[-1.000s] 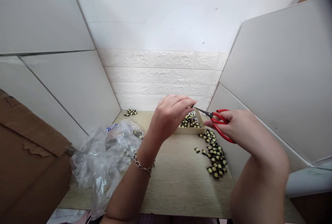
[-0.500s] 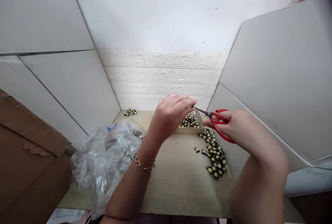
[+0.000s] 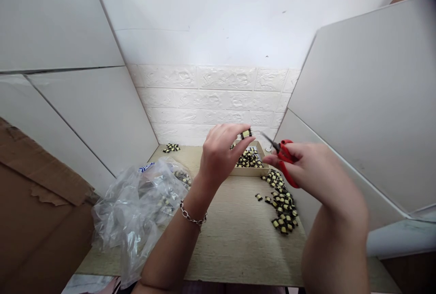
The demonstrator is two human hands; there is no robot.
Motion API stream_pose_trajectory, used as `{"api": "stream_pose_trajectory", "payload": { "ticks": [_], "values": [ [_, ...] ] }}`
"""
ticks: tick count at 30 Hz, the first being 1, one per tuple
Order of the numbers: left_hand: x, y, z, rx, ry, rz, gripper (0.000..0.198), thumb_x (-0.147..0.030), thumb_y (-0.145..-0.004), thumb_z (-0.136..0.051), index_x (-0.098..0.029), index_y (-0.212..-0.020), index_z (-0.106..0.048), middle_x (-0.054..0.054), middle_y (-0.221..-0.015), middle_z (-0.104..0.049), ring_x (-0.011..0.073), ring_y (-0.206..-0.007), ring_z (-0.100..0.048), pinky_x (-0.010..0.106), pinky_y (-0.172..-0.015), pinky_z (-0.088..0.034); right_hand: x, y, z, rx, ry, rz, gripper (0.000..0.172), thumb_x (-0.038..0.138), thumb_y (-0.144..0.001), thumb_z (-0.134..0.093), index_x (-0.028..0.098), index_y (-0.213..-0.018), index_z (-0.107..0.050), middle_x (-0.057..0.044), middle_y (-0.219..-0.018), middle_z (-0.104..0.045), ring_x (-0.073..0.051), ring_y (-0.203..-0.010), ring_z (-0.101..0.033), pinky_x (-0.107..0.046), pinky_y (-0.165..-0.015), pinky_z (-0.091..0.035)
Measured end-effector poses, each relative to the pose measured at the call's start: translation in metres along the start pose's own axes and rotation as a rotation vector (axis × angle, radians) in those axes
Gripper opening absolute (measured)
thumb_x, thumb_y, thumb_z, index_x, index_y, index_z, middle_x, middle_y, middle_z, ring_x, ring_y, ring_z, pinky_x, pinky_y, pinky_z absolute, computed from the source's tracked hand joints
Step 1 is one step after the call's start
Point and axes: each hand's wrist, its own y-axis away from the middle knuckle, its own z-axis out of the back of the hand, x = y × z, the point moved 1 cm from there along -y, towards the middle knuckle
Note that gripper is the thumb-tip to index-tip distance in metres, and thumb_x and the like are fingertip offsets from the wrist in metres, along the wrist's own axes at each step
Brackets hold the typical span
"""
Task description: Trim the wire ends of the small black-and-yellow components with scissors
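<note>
Left hand (image 3: 220, 153) fingertip grip on component (image 3: 245, 134)

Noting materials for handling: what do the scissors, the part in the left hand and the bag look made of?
Scissors: glossy red handles, likely plastic; dark blades, probably metal. Part: black with yellow bands, material too small to tell. Bag: thin clear plastic film, crinkled and shiny.

We're pinching one little yellow-and-black component (image 3: 245, 134) at the fingertips of our left hand (image 3: 220, 153), holding it up in the air above the desk, lying roughly sideways. In our right hand (image 3: 313, 169) we're gripping the red-handled snips (image 3: 284, 160). Their thin dark blades are pointing up and left at the component, with the tips just beside it and not touching.
</note>
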Motion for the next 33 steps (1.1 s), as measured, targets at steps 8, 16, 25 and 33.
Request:
{"api": "stream_pose_trajectory", "payload": {
  "ticks": [8,16,25,33],
  "values": [
    [-0.002,-0.001,0.001,-0.19,-0.046,0.047,0.018,-0.02,-0.069,-0.066,-0.017,-0.085,-0.059,-0.001,-0.075,-0.066,0.008,-0.061,-0.053,0.023,-0.062,-0.045,0.014,0.0,-0.008,0.097,0.043,0.044,0.049,0.058,-0.077,-0.043,0.018,-0.05,-0.032,0.003,-0.043,-0.041,-0.009,-0.042,-0.034,-0.022,-0.042,-0.02],
    [-0.001,0.002,0.001,-0.206,-0.089,0.024,0.019,-0.019,-0.069,-0.066,-0.019,-0.085,-0.057,0.0,-0.074,-0.065,0.0101,-0.065,-0.056,0.024,-0.061,-0.045,0.017,0.002,-0.011,0.104,0.08,0.025,0.051,0.06,-0.076,-0.04,0.018,-0.049,-0.031,0.001,-0.043,-0.043,-0.009,-0.041,-0.033,-0.023,-0.041,-0.019],
    [0.001,0.004,-0.001,-0.21,-0.114,-0.056,0.019,-0.017,-0.07,-0.065,-0.019,-0.086,-0.057,0.001,-0.076,-0.066,0.0114,-0.07,-0.058,0.027,-0.067,-0.043,0.018,0.003,-0.011,0.114,0.074,-0.005,0.051,0.061,-0.076,-0.04,0.018,-0.049,-0.033,0.001,-0.044,-0.045,-0.01,-0.041,-0.035,-0.023,-0.04,-0.02],
    [0.003,0.005,-0.001,-0.187,-0.167,-0.095,0.018,-0.017,-0.071,-0.064,-0.02,-0.087,-0.057,0.0,-0.078,-0.068,0.0115,-0.073,-0.06,0.032,-0.08,-0.041,0.017,0.003,-0.011,0.127,0.053,-0.003,0.048,0.059,-0.076,-0.04,0.019,-0.05,-0.038,0.0,-0.045,-0.043,-0.01,-0.042,-0.034,-0.022,-0.04,-0.021]
  ]
}}
